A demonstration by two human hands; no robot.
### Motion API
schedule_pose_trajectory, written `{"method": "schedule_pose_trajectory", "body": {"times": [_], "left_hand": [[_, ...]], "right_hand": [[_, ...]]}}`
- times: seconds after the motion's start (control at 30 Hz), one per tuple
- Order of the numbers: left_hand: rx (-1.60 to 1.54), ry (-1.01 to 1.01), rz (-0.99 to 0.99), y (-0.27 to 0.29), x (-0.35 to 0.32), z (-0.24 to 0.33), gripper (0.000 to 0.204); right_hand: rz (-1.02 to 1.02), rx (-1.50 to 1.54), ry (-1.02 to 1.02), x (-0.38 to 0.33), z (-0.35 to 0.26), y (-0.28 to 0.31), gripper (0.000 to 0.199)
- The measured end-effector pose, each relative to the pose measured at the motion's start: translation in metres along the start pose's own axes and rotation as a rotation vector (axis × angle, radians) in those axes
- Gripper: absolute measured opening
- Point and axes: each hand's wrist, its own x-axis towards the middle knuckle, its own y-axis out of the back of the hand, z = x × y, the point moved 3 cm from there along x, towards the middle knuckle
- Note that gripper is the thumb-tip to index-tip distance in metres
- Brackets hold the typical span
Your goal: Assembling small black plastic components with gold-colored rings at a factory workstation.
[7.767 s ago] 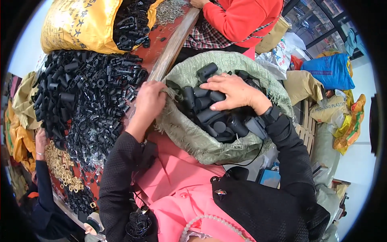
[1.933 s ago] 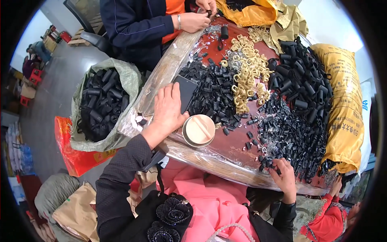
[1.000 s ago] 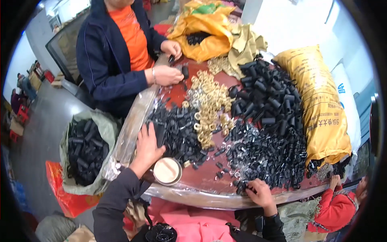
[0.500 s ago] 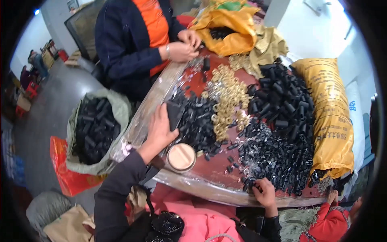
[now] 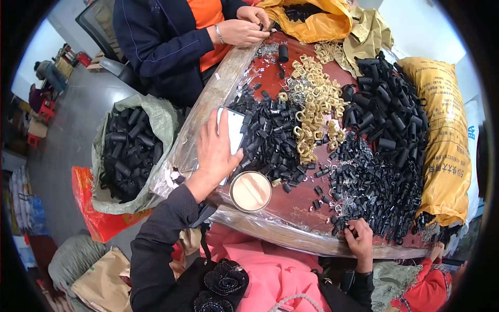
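My left hand [image 5: 214, 151] lies with fingers stretched over a smartphone [image 5: 235, 127] whose screen glows white, the thumb across its lower part. The phone rests at the left of the red table [image 5: 299, 210], beside a heap of small black plastic parts [image 5: 270, 138]. Just right of my left wrist stands a round container with a beige top [image 5: 250, 191]. At the near edge my right hand [image 5: 359, 239] has thumb and fingers pinched together by a pile of smaller black and clear pieces [image 5: 371, 192]. What they hold, if anything, I cannot make out.
Gold-coloured rings [image 5: 314, 109] and black cylinders [image 5: 382, 106] are heaped farther back. A full yellow sack [image 5: 442, 135] lines the right side. Left of the table stands an open green sack [image 5: 176, 117] of black cylinders. Across the table a co-worker's hands [image 5: 244, 30] handle a small dark piece.
The phone's screen has turned from dark to bright white under my left hand. The whole view has shifted slightly. My right hand stays at the table's near edge.
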Motion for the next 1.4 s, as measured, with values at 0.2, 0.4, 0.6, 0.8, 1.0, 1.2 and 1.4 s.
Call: {"method": "schedule_pose_trajectory", "body": {"times": [0.2,0.4,0.6,0.8,1.0,1.2,1.4], "left_hand": [[0.074,-0.012,-0.001,0.002,0.0,0.0,0.094],[0.097,-0.019,-0.022,0.001,0.003,0.0,0.094],[0.078,-0.035,-0.043,0.002,0.001,0.003,0.096],[0.062,-0.041,-0.051,0.008,-0.003,0.005,0.096],[0.015,-0.013,-0.064,0.02,-0.016,0.002,0.096],[-0.076,0.006,0.01,0.045,-0.05,-0.014,0.086],[-0.883,0.1,0.062,0.106,-0.072,0.014,0.056]], "right_hand": [[0.033,0.027,0.021,0.0,0.003,-0.001,0.014],[0.041,0.008,0.019,0.002,0.001,0.001,0.013],[0.048,0.006,0.018,0.004,0.003,0.002,0.011],[0.033,0.026,0.015,0.004,-0.002,0.004,0.015],[0.04,0.02,0.046,0.001,-0.005,0.008,0.018],[-0.05,0.062,0.057,0.0,-0.006,0.011,0.02],[-0.066,0.015,0.009,0.006,-0.001,0.038,0.023]]}}
